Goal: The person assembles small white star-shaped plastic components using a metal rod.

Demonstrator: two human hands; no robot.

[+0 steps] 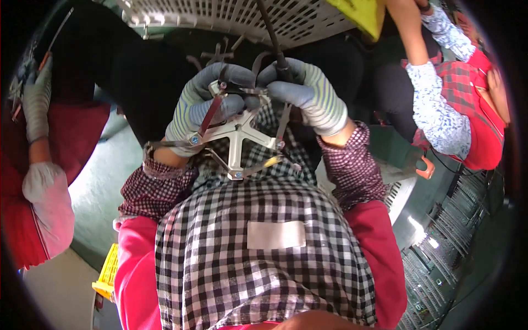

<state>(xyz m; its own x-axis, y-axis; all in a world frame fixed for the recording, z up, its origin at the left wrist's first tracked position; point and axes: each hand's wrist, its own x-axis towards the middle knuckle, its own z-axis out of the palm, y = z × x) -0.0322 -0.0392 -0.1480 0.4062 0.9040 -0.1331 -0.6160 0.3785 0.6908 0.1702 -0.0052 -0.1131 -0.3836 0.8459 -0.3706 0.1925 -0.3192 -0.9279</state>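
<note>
A white star-shaped metal frame [237, 137] with several flat arms is held up in front of my checked apron. Narrow metal strips, one of them reddish [212, 114], are joined to the ends of its arms. My left hand [201, 102], in a striped glove with grey-blue fingers, is closed around the frame's upper left side. My right hand [313, 99], gloved alike, is closed on a dark rod-shaped tool [273, 38] running up and away. Its fingertips meet the frame's upper right arm. The tool's lower end is hidden by the fingers.
Beyond my hands stands a white perforated plastic basket [220, 14], with a yellow bag [360, 14] at its right. Similar metal pieces [217, 55] lie in shadow behind the frame. Co-workers sit close on both sides. A yellow crate [107, 272] stands at lower left; metal parts [440, 264] lie at right.
</note>
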